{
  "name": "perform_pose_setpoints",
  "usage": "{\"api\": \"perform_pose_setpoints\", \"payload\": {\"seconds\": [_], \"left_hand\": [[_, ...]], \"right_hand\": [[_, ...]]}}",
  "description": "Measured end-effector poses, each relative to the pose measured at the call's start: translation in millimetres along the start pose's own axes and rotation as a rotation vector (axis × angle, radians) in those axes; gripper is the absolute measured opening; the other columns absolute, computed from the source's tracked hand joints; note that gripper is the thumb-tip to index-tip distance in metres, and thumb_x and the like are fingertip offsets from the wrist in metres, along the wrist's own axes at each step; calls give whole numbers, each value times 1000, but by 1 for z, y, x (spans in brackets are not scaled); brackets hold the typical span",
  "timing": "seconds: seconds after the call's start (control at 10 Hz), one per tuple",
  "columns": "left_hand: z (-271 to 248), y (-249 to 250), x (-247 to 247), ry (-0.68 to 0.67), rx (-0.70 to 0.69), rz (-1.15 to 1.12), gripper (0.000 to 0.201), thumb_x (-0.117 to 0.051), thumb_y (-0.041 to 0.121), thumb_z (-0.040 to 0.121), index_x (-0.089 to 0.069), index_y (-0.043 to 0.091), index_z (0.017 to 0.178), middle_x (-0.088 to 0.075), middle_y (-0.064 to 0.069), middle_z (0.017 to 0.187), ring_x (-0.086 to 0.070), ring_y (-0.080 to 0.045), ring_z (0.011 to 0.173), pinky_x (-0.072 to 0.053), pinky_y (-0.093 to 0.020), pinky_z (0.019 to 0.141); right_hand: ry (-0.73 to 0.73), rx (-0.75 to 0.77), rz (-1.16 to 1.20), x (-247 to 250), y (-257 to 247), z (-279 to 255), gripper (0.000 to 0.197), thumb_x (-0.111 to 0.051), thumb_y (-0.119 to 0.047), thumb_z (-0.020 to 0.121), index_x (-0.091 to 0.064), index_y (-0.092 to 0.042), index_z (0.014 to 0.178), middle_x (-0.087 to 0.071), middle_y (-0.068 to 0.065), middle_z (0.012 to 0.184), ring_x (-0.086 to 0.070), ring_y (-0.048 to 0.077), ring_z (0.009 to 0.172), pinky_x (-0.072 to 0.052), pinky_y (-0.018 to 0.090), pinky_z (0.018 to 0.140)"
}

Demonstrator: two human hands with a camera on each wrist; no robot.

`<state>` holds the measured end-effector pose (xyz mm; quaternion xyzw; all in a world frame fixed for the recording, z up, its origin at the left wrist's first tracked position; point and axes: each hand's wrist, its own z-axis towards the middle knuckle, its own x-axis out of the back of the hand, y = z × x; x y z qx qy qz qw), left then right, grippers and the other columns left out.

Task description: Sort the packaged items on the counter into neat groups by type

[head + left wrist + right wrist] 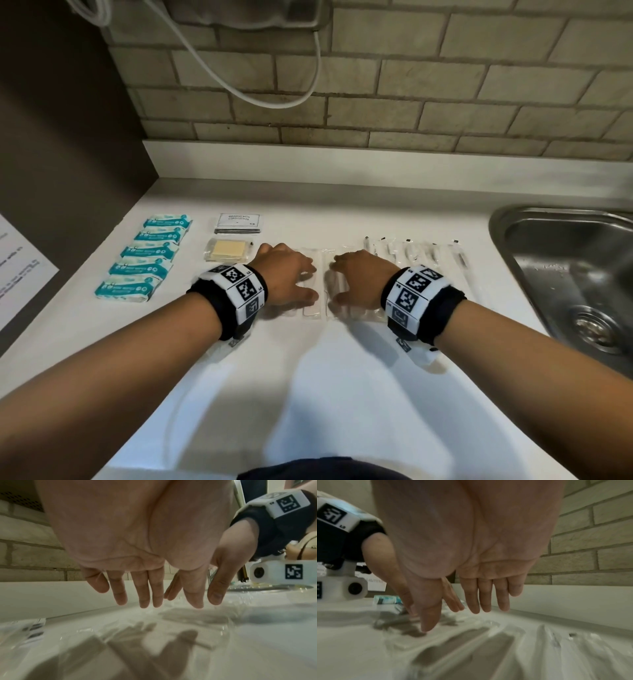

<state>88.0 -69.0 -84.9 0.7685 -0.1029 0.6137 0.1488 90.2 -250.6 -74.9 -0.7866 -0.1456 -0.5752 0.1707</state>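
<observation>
Both hands sit palm-down over the row of clear flat sachets (pixel 313 291) at counter (pixel 342 394) centre. Left hand (pixel 286 275) and right hand (pixel 361 277): fingers straight and spread, gripping nothing, thumbs (pixel 195 599) pointing inward, facing each other. Fingertips look to be touching the film, but the wrist views are too blurred to confirm.

Sachets: glossy transparent plastic, long rectangles, laid side by side.

Left edge: five teal-and-white soft packs (pixel 144 257) in a staggered column, print unreadable.

Next column: white square packets (pixel 239 222), stacked, labelled "SHAMPOO WITH CONDITIONER"; just in front, a clear pouch with a pale yellow square pad (pixel 227 250).

Right of the hands: slim clear-wrapped sticks (pixel 421 253) with dark tips, roughly parallel.

Far right: stainless sink (pixel 561 260). Matte brick-tile wall (pixel 411 85) behind.
</observation>
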Motion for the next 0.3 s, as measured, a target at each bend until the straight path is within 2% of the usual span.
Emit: {"api": "perform_pose_setpoints", "payload": {"seconds": [0.1,0.2,0.3], "left_hand": [[-4,1,8,31,-3,-86,57,-60,57,84,-53,30,135,-54,8,139,-41,-19,127,-31,-39,104],[-23,0,29,41,24,-266,47,-62,52,86,-60,28,127,-59,8,128,-54,-14,114,-43,-33,98],[-63,-2,35,59,-50,-318,30,-64,47,88,-71,23,104,-68,8,99,-61,-9,89,-47,-25,80]], "right_hand": [[34,9,-12,9,-3,-4,56,-63,-49,82,-57,-14,126,-58,5,131,-55,24,118,-48,42,98],[16,-15,13,26,-15,-21,55,-60,-49,86,-54,-16,130,-56,4,133,-56,23,118,-48,41,97],[14,-11,24,28,-25,-49,58,-57,-49,88,-47,-20,138,-51,2,137,-51,22,123,-45,39,100]]}}
